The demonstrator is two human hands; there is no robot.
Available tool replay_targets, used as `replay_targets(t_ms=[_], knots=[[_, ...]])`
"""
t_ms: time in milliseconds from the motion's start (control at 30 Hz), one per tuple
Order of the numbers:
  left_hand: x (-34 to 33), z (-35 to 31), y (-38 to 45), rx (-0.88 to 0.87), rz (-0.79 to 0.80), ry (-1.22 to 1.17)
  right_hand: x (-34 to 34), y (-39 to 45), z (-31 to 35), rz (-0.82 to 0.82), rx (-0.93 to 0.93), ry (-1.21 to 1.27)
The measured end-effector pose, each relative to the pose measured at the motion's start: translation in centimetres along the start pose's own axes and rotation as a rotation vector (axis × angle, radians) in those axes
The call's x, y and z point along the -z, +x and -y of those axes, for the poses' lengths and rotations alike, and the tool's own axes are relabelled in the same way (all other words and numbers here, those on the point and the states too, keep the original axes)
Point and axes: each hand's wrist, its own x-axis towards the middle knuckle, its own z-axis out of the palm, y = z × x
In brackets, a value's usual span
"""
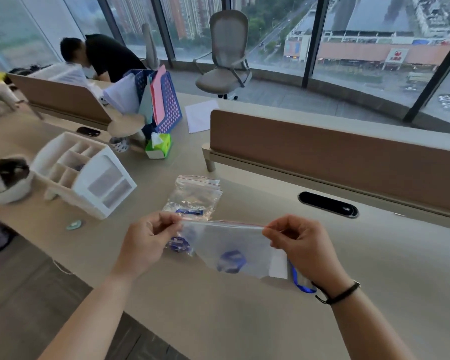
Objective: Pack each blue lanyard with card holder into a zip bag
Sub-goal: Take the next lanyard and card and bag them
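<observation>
Lanyard [231,261], blue, coiled, seen thru clear zip bag [229,245] held up over desk [218,320] at frame center. Bag stretched by top edge betw. both hands: left hand [147,242] pinching top-left corner w/ thumb + fingers, right hand [300,245] pinching top-right corner same way. Red zip strip along top edge, taut betw. pinches. White card [278,265] at bag's 4 o'clock corner; can't tell if inside bag or behind it. Black band [340,294] on right wrist.

Count of bags: 3 visible. 2nd bag [192,196] flat on desk at 12 o'clock of held bag, red strip on top, blue bit inside near its lower edge. 3rd bag [179,245] w/ blue coil peeking out at 9 o'clock of held bag, just under left hand, partly hidden. Loose blue strap loop [300,284] at 5 o'clock, beside right wrist; can't tell which lanyard it belongs to.

Rest of desk: 1 white organizer [89,175] at 10 o'clock, 1 green tissue box [159,146] at 11, 1 blue file rack [164,100] beyond it, 1 paper sheet [200,116] near 12. 1 black cable slot [327,205] at 2 o'clock. 1 grey chair [226,61] by window, 1 person [104,55] bent over far desk at 10–11.
</observation>
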Motion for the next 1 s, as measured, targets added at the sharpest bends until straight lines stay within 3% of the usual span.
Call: replay_targets(t_ms=[267,467,767,867,1000], knots=[[6.7,4.1,5.2,0.073,-0.136,-0.059,-10.0,3.1,1.1,0.081,0.044,-0.133],[11.1,7.4,13.3,0.083,-0.118,-0.072,-16.8,9.2,1.5,0.003,-0.031,-0.109],[9.7,13.3,27.9,0.096,0.000,-0.052,-23.1,21.4,-1.7,-0.156,-0.281,-0.102],[8.4,16.2,29.2,0.139,0.114,0.157,-24.1,24.1,-3.5,-0.238,-0.371,-0.042],[7.0,20.0,26.4,0.057,0.345,0.441,-24.8,26.2,-6.3,-0.357,-0.492,0.046]])
